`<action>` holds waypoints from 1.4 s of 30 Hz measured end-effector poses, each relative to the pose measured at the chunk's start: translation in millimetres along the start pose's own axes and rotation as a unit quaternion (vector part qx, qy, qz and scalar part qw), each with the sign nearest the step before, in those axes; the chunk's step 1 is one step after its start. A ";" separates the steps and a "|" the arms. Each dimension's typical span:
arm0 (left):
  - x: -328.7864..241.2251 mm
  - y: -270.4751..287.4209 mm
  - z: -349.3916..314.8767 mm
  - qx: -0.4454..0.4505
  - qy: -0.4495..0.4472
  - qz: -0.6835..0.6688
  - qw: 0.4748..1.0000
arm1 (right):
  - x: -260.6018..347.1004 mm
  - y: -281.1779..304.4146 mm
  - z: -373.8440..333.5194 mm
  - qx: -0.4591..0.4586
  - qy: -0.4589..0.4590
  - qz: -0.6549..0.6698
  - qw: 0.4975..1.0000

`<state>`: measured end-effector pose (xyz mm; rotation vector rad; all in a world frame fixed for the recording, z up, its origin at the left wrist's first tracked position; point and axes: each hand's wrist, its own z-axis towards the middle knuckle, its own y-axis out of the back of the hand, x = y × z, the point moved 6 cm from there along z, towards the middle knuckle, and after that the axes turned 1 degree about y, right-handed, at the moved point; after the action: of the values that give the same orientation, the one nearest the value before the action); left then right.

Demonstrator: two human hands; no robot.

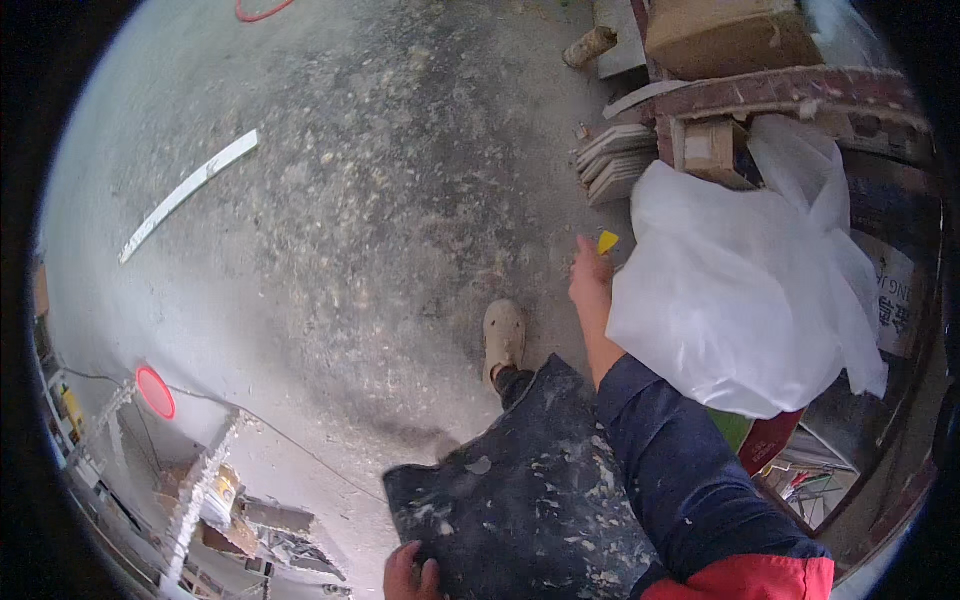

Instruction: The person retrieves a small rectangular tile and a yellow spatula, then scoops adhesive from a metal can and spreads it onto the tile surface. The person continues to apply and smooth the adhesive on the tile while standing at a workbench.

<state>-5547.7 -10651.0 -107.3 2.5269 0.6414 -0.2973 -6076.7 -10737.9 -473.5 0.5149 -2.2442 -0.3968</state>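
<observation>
My right hand (590,274) reaches forward at the end of a dark blue sleeve with a red band, its fingers closed. A small flat yellow wedge-shaped piece (608,242) sticks out past the fingers; the rest of it is hidden in the hand, so its kind is unclear. Just right of that hand bulges a large white plastic bag (720,290). At the lower edge my left hand (408,574) shows only in part, beside my dark, paint-spotted apron (530,490). Its visible fingers are a little apart, with nothing seen in them.
Stacked flat pale pieces (618,162) lie ahead of my right hand, near a shelf frame (780,95) with a cardboard box (730,38). A white strip (190,195) lies on the stained floor. At lower left are a red round item (155,392) and a cluttered rack (205,490).
</observation>
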 end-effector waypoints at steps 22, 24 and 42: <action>-420.8 -109.0 481.2 0.189 -0.494 0.370 0.764 | 133.2 -42.4 191.3 -0.160 0.061 -0.150 0.974; -447.4 -146.6 489.3 0.201 -0.520 0.387 0.734 | 118.9 -25.5 216.8 -0.148 0.086 -0.094 0.981; -543.3 -313.6 534.5 0.028 -0.485 0.351 0.801 | 99.7 -0.2 183.0 -0.236 0.109 -0.133 0.956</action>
<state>-6217.2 -10904.4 -515.6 2.0442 -0.6915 -1.1909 -6275.8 -10764.6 -528.8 0.5715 -1.7873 -0.9383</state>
